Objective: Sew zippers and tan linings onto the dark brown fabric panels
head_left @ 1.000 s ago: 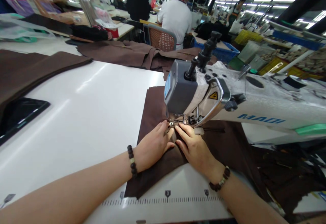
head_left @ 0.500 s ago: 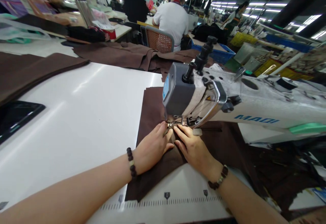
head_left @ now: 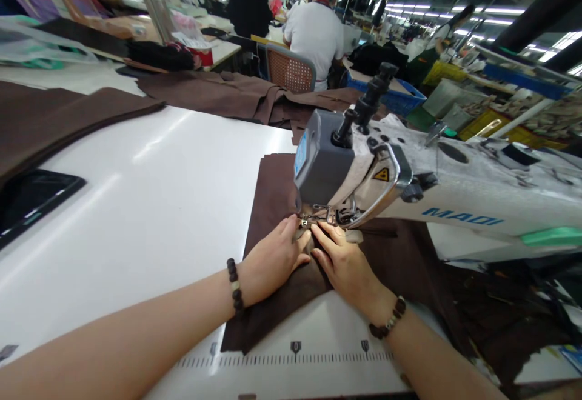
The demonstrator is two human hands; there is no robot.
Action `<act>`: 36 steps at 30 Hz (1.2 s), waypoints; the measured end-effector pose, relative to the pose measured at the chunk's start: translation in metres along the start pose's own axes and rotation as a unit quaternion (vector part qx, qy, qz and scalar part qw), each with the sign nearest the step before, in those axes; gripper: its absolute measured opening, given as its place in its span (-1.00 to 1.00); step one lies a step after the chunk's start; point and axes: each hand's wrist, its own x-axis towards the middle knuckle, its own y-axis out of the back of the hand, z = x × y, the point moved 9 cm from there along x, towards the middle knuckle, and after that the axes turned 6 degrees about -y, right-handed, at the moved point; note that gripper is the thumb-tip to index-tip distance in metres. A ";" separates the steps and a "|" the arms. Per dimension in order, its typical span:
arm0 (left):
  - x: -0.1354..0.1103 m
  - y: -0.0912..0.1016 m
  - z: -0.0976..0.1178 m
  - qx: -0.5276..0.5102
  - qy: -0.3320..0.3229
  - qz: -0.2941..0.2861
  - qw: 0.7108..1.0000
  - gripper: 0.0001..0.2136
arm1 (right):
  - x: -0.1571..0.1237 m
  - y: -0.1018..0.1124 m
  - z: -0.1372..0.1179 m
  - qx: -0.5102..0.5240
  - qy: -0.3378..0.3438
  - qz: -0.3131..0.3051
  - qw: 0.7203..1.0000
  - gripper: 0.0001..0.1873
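A dark brown cloth panel [head_left: 291, 306] lies flat on a white table [head_left: 136, 163], with one corner pointing toward the wearer. Its far part passes beneath the presser foot [head_left: 321, 215] of a sewing machine [head_left: 327, 170]. A small metal piece [head_left: 304, 223] shows at the foot, too small to identify.

The left hand [head_left: 273, 260] and right hand [head_left: 345, 263] rest on the panel, just either side of a central fold or seam. The left fingers [head_left: 291, 230] and right fingers [head_left: 325, 233] lie extended and nearly flat, their tips just in front of the foot. Neither hand shows a closed grip. A beaded bracelet [head_left: 234, 285] circles the left wrist, and another [head_left: 388, 318] circles the right.

A printed scale [head_left: 286, 360] runs along the near table edge. Beyond the machine lies more brown cloth [head_left: 218, 94], and farther off a co-worker [head_left: 316, 36] sits on a cane-backed chair [head_left: 290, 70].

Compared with the earlier frames, hands and panel keep nearly the same place; the view differs slightly.
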 end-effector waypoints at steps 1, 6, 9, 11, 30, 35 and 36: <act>0.000 -0.001 -0.001 -0.002 0.001 -0.002 1.000 -0.48 | 0.000 0.000 0.000 0.001 0.001 0.003 1.000 -0.59; 0.002 -0.002 -0.005 -0.022 0.006 -0.020 1.000 -0.54 | 0.003 -0.001 0.002 -0.005 -0.006 -0.006 1.000 -0.61; 0.004 -0.002 -0.006 -0.023 0.006 -0.025 0.999 -0.53 | 0.004 -0.003 0.004 -0.003 -0.013 -0.012 1.000 -0.60; 0.005 -0.001 -0.006 -0.022 0.005 -0.024 0.999 -0.54 | 0.005 -0.002 0.004 -0.001 -0.010 -0.007 1.000 -0.60; 0.007 0.003 -0.014 -0.053 0.012 0.001 0.999 -0.68 | 0.009 -0.002 0.005 -0.037 -0.003 0.023 0.999 -0.66; 0.006 -0.003 -0.015 -0.086 0.005 -0.024 0.996 -0.74 | 0.008 0.001 0.009 -0.055 -0.027 0.033 0.998 -0.63; 0.006 -0.003 -0.015 -0.093 -0.001 -0.027 0.995 -0.73 | 0.007 0.003 0.010 -0.077 -0.037 0.034 0.996 -0.62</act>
